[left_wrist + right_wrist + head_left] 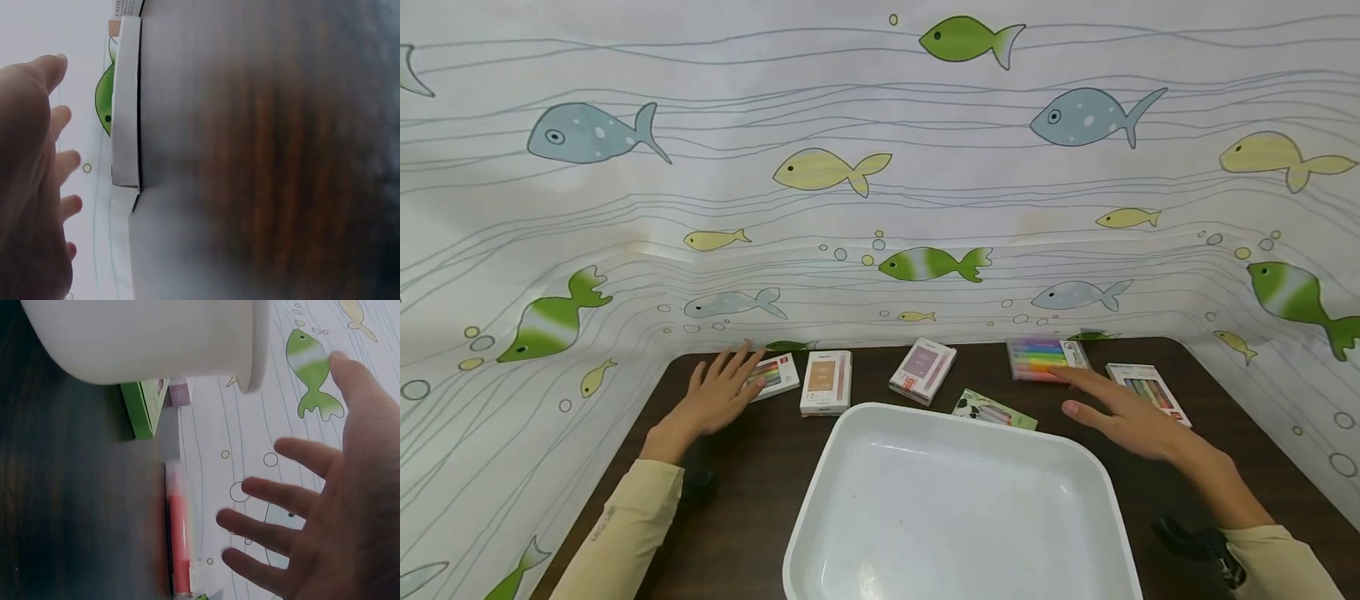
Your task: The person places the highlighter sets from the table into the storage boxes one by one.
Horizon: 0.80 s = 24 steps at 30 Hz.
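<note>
My left hand (721, 396) hovers with spread fingers over the left end of the table, holding nothing. Nearest to it lies a flat white box with a window of coloured sticks (781, 377), partly hidden by the fingers. In the left wrist view the box's white side (127, 103) stands beyond the fingers. My right hand (1131, 417), fingers extended and holding nothing, is over the right side. Close to its fingertips lies a clear pack of rainbow-coloured pens (1037, 357), whose red edge (179, 537) shows in the right wrist view. Another windowed white box (1150, 392) lies right of that pack.
A large white tray (808, 508) occupies the front middle of the dark table (745, 508). Behind it lie a white-and-orange box (826, 383), a white-and-purple box (923, 371) and a green panda box (996, 410). A fish-patterned sheet (850, 100) surrounds the table's back and sides.
</note>
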{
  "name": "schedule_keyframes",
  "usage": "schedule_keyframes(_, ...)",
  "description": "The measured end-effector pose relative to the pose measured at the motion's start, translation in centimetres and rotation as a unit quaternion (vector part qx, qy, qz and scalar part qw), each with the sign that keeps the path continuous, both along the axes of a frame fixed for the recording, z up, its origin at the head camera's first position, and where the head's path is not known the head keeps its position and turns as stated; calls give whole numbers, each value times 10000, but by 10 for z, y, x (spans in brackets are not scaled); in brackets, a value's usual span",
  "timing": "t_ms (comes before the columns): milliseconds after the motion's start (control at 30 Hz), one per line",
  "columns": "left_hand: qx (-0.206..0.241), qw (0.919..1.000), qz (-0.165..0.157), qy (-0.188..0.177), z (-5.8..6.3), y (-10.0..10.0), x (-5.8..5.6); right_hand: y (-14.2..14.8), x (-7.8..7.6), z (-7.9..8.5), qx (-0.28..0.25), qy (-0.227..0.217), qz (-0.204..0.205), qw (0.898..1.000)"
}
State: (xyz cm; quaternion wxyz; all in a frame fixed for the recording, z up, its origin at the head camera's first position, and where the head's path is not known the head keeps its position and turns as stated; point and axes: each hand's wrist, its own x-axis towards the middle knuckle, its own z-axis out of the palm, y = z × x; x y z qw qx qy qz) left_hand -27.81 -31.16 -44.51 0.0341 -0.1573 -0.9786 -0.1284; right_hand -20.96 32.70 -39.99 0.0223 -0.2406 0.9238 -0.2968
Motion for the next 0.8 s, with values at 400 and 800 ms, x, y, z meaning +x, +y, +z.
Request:
schedule_keyframes(400, 86, 9996, 88, -261, -1, -15, -4, -7, -1, -10, -20, -591, 777, 9952)
schedule_keyframes(800, 379, 9967, 47, -720, 3, -16, 3, 2, -5, -11, -1426, -2757, 1525, 9383)
